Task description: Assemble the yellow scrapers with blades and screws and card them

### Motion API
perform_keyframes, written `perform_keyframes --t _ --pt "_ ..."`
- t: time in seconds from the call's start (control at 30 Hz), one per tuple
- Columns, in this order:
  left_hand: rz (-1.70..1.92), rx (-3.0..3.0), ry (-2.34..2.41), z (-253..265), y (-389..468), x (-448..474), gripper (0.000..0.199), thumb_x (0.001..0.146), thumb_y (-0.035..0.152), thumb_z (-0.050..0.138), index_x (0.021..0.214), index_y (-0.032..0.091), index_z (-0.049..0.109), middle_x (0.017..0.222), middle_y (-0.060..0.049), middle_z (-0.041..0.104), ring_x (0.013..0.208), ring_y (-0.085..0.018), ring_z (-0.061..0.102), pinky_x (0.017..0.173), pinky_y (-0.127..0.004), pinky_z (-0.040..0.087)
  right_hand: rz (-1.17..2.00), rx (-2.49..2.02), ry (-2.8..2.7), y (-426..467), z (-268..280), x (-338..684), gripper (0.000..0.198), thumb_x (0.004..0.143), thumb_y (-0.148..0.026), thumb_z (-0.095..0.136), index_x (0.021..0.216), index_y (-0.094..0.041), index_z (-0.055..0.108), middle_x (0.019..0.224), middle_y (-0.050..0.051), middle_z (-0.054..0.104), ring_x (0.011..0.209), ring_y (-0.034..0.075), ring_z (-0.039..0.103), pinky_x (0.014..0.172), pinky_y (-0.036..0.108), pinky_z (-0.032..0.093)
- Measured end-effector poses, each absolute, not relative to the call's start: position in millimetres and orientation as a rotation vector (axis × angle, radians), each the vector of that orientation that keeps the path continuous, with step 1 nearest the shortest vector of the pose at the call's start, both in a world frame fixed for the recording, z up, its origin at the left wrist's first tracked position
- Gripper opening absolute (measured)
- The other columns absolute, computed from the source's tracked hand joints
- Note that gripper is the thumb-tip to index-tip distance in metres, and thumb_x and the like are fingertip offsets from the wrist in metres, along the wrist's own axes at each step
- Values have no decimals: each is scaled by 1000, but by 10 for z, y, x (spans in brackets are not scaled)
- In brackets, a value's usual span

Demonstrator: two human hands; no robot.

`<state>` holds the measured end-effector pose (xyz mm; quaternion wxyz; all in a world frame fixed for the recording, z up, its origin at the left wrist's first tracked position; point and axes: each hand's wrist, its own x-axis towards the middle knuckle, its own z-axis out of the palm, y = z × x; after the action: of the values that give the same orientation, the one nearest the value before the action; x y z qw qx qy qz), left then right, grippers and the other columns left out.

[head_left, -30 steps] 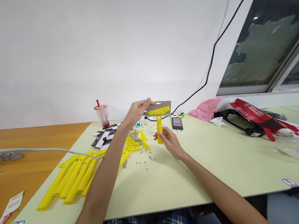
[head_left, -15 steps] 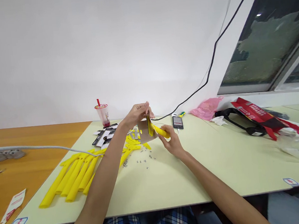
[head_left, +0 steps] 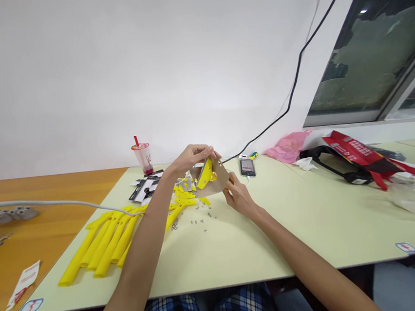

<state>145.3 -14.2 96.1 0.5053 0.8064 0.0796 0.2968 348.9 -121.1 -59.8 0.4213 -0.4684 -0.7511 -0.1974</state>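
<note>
Above the middle of the table, my hands hold a yellow-handled scraper: a thin grey-brown plate (head_left: 221,176) with a yellow plastic piece (head_left: 205,174) fixed to its face. My left hand (head_left: 193,158) pinches the top of the yellow piece and plate. My right hand (head_left: 238,194) is closed around the yellow handle, which is mostly hidden behind the plate and fingers. Below lie scattered small metal nuts or screws (head_left: 196,221). To the left is a row of yellow fork-ended handles (head_left: 102,248), with smaller yellow pieces (head_left: 184,194) behind them.
A cup with a red straw (head_left: 143,157) stands at the back left, by black-and-white printed cards (head_left: 142,188). A phone (head_left: 247,167) lies behind my right hand. Farther right are a pink bag (head_left: 289,146) and a red package (head_left: 356,153). A grey cable (head_left: 58,202) crosses the left.
The scraper has turned so that its plate and yellow piece face me more, and the handle has swung behind the plate. Both hands keep their hold.
</note>
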Motion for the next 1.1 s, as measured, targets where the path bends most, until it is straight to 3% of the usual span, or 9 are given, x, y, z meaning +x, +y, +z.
perform_keyframes --t 0.13,0.23,0.43,0.57,0.7,0.77,0.9,1.0,1.1 --pt "827 1942 302 988 -125 1435 61 91 75 70 119 23 83 147 -18 70 130 -34 67 105 -44 53 -535 -1209 -1825 -1181 -622 3508 52 106 -14 45 153 -34 52 114 11 57 79 21 60 55 29 49" --pt "825 1832 494 963 -76 1417 75 88 82 68 138 26 75 152 -21 66 125 -37 70 96 -42 56 -573 -1220 -1777 -1151 -642 3525 63 107 -13 44 164 -39 42 113 9 54 83 20 60 59 28 50" --pt "580 1842 619 903 -45 1400 80 83 91 62 119 23 79 113 -17 82 98 -34 75 81 -39 56 -578 -1218 -1745 -1138 -640 3516 72 106 -11 45 171 -42 34 118 11 49 96 23 59 70 32 55" --pt "638 2012 587 1008 -170 1378 73 93 84 57 135 26 72 129 -12 78 117 -32 71 90 -37 55 -528 -1214 -1782 -1149 -631 3474 79 102 -5 43 173 -39 31 122 12 46 111 27 57 85 40 59" --pt "537 2099 491 1093 -247 1337 81 88 68 79 153 24 58 138 -15 74 122 -32 71 99 -40 53 -464 -1238 -1771 -1151 -639 3461 74 103 -7 42 170 -38 35 120 12 46 108 27 60 75 37 60" --pt "504 2151 423 1101 -256 1329 82 83 58 88 151 23 60 138 -16 75 126 -32 70 105 -42 52 -424 -1255 -1732 -1151 -645 3467 69 104 -13 45 169 -36 34 122 13 49 104 27 62 70 36 60" --pt "430 2159 287 1109 -300 1352 73 81 49 92 144 22 66 131 -15 79 126 -31 71 106 -43 52 -357 -1274 -1656 -1144 -663 3476 64 100 -15 53 161 -30 38 124 13 53 107 28 64 80 41 62" --pt "489 2158 250 1133 -357 1382 58 87 52 86 135 21 74 128 -15 80 123 -31 72 104 -42 53 -348 -1274 -1623 -1127 -682 3478 44 98 -13 53 139 -28 55 117 11 53 105 27 63 82 41 61" --pt "756 2172 307 1134 -351 1401 50 95 60 74 124 19 78 130 -16 78 125 -31 71 103 -40 53 -360 -1265 -1595 -1119 -688 3496 39 97 -12 53 132 -27 57 117 11 53 106 27 63 80 40 61"
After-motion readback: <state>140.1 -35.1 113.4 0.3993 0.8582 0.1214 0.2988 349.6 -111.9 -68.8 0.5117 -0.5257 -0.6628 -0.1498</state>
